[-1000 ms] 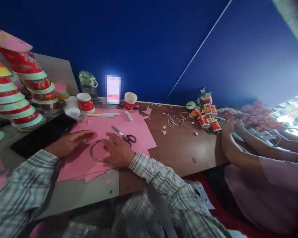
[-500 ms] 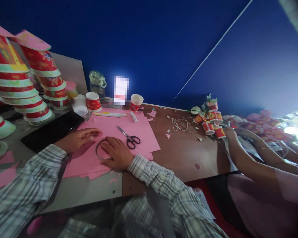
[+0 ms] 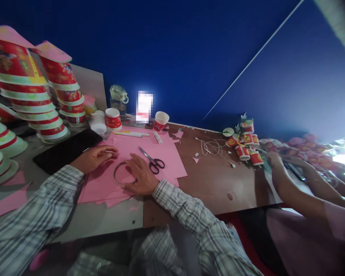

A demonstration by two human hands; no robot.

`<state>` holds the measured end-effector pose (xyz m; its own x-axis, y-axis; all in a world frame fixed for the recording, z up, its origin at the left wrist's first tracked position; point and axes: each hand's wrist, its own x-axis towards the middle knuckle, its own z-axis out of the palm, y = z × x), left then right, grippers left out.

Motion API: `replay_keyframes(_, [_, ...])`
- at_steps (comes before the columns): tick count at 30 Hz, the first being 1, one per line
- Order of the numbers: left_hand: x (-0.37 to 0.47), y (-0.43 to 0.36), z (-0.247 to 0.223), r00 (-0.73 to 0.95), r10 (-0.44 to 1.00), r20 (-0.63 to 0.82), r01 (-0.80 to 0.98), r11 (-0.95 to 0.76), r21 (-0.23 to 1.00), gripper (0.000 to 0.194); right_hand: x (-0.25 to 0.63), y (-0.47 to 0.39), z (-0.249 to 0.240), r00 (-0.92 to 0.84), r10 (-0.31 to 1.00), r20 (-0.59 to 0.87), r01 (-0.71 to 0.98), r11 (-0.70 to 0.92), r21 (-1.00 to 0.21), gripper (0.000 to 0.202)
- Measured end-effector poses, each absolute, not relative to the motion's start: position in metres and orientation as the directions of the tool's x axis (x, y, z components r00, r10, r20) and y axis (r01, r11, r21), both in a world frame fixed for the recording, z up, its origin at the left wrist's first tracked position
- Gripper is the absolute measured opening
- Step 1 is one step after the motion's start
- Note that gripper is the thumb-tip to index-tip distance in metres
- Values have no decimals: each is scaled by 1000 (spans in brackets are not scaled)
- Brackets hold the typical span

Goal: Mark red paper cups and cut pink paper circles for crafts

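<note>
A thin grey ring (image 3: 115, 177), its kind unclear, lies on a stack of pink paper (image 3: 172, 155). My right hand (image 3: 141, 176) rests at the ring's right side, fingers apart, thumb near its lower edge. Part of the ring is hidden by that hand. On the left, my left hand (image 3: 97, 158) hovers or rests over the paper's edge beside a black tablet-like device (image 3: 66, 151); its fingers are loosely bent and hold nothing. Just right of my right hand lie black-handled scissors (image 3: 153, 161), pointing up and left.
Stacked red paper cups (image 3: 31, 103) with pink tops stand at left. Behind the paper are markers (image 3: 132, 134), a glue stick (image 3: 157, 138), two cups and a glass jar (image 3: 118, 99). A white cable (image 3: 209, 147) and paper scraps lie right. Another person's arm (image 3: 287, 184) reaches in near cup crafts (image 3: 247, 142).
My right hand's fingers have loosened and spread from the ring. The left hand's fingers are slightly more bent. The whole view has shifted a little.
</note>
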<state>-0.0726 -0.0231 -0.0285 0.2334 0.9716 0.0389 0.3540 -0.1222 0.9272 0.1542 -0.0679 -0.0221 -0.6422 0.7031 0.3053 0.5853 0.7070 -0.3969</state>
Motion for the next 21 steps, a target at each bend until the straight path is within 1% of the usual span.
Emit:
replay_keyframes(2, [-75, -23, -29, 178, 980, 84, 344, -142, 928, 53, 156, -67, -23, -638, 707, 305, 586, 702, -404, 72])
replay_keyframes(3, [-77, -23, -30, 164, 978, 129, 388, -185, 903, 49, 156, -67, -25, -644, 702, 304, 581, 707, -403, 70])
replay_keyframes(5, [-80, -21, -32, 170, 957, 235, 516, -289, 807, 44, 157, -66, -27, -659, 687, 307, 566, 721, -399, 68])
replay_keyframes(8, [-84, -17, -37, 303, 896, 326, 620, -445, 646, 45, 156, -65, -28, -681, 675, 283, 552, 728, -408, 67])
replay_keyframes(10, [-85, -14, -42, 395, 854, 338, 660, -520, 542, 46, 156, -65, -28, -689, 679, 255, 553, 719, -422, 67])
replay_keyframes(12, [-87, -10, -46, 437, 841, 318, 700, -540, 467, 48, 155, -65, -27, -688, 687, 234, 558, 707, -435, 66])
replay_keyframes(16, [-89, -7, -51, 456, 842, 288, 731, -539, 419, 50, 155, -63, -27, -693, 683, 231, 551, 708, -442, 65])
replay_keyframes(21, [-90, -7, -54, 469, 804, 364, 703, -590, 397, 45, 155, -62, -30, -691, 670, 271, 528, 724, -443, 63])
